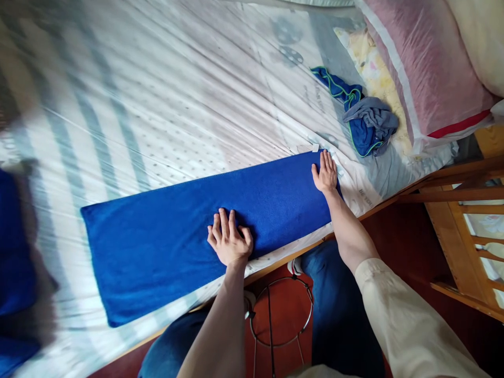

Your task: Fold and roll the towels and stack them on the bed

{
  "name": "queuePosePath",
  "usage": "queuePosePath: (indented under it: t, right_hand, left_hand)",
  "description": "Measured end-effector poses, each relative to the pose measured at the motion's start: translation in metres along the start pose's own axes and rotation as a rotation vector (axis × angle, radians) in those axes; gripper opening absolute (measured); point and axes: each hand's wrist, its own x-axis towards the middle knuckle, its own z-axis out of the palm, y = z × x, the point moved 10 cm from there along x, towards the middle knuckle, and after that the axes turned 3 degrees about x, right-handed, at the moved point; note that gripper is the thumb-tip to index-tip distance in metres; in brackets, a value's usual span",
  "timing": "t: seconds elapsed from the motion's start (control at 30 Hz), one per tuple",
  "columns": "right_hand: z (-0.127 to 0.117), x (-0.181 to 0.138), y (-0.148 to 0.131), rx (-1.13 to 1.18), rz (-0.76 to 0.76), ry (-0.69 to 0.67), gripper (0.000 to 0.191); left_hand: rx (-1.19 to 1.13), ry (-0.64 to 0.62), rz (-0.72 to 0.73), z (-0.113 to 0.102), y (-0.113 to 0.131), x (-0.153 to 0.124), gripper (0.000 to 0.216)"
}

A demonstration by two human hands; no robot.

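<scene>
A long blue towel (165, 236) lies folded into a strip near the front edge of the bed (157, 105). My left hand (229, 240) rests flat on the towel near its middle, fingers spread. My right hand (325, 172) lies flat on the towel's right end, fingers stretched out toward a small white tag at the corner. Neither hand holds anything.
A crumpled blue and grey cloth (364, 118) lies at the right of the bed beside a pink pillow (425, 68). More blue fabric (16, 262) sits blurred at the left edge. A wooden frame (460, 220) stands right; a wire stand (275, 315) is between my knees.
</scene>
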Motion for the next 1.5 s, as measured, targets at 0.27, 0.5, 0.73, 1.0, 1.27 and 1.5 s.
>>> queuePosePath:
  t: [0.27, 0.5, 0.73, 1.0, 1.27, 1.5]
  right_hand:
    - [-0.001, 0.002, 0.001, -0.008, -0.002, 0.010, 0.066]
    - [-0.007, 0.002, -0.002, 0.012, 0.043, -0.019, 0.066]
    - [-0.007, 0.003, -0.003, 0.011, 0.048, -0.034, 0.065]
    - [-0.007, 0.003, -0.002, 0.012, 0.055, -0.041, 0.065]
    - [-0.010, 0.005, -0.001, 0.009, 0.073, -0.074, 0.065]
    - [-0.039, -0.026, -0.080, 0.075, -0.019, -0.118, 0.068]
  left_hand:
    - [0.003, -0.017, -0.025, 0.001, -0.002, 0.001, 0.065]
    - [0.012, 0.022, -0.037, -0.003, 0.000, 0.002, 0.064]
    - [0.040, 0.058, 0.006, -0.007, 0.004, 0.001, 0.061]
    - [0.022, 0.032, -0.001, -0.005, 0.003, 0.001, 0.063]
    - [0.008, -0.025, -0.024, 0.001, -0.001, 0.002, 0.068]
    - [0.009, 0.014, -0.014, -0.003, 0.004, 0.003, 0.063]
